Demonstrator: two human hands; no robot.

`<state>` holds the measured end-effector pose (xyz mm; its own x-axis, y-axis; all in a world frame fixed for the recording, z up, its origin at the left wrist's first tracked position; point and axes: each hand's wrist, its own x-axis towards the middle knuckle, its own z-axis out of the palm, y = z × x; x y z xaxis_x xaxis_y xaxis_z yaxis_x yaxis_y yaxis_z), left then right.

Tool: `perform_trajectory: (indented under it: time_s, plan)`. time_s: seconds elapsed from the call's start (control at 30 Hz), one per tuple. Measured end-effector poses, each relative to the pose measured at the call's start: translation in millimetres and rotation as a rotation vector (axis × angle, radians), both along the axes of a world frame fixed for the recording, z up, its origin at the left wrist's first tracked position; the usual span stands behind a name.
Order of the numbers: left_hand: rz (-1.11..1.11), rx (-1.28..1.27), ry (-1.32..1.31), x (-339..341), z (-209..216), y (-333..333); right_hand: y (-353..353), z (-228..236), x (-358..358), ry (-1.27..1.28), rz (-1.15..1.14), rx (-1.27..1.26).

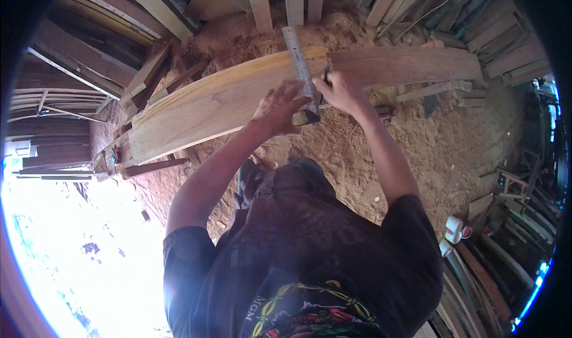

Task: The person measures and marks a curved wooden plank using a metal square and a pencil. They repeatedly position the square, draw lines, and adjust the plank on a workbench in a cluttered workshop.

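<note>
A broad wooden plank (202, 108) lies crosswise in front of me, with a redder plank (411, 65) continuing from its right end. Across the first plank, near that joint, rests a metal try square (300, 61); its short dark stock sits at the near edge. My left hand (277, 107) holds the square against the plank, fingers over the blade and thumb by the stock. To the right of the blade, my right hand (339, 92) is closed in a pinch around a small dark thing, too little of which shows to name it.
An orange-and-black power tool (386, 114) is on the ground beyond my right forearm. Another orange tool (116, 154) sits by the plank's left end. Timber lengths (260, 7) lean at the back. Sawdust covers the ground (357, 165). A white container (454, 229) stands at right.
</note>
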<state>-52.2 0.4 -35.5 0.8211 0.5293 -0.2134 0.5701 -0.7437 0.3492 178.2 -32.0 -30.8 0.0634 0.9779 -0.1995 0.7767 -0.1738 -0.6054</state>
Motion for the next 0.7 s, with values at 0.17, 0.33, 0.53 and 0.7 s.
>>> perform_trajectory:
  time_s: [0.17, 0.33, 0.53, 0.7]
  plan:
    - [0.014, -0.022, 0.002, -0.8, 1.9, 0.0, 78.7, -9.2, -5.2, 0.073, -0.130, 0.188]
    - [0.006, 0.012, -0.004, -1.1, 4.1, -0.1, 50.9, -17.0, -10.1, 0.215, -0.153, 0.475]
    - [-0.020, 0.030, 0.004, -3.6, -0.5, -1.0, -56.5, -37.6, -31.1, 0.272, -0.176, 0.588]
    - [-0.073, 0.113, 0.023, -3.2, -19.8, 5.4, -131.3, -44.3, -55.1, 0.957, -0.763, 0.185]
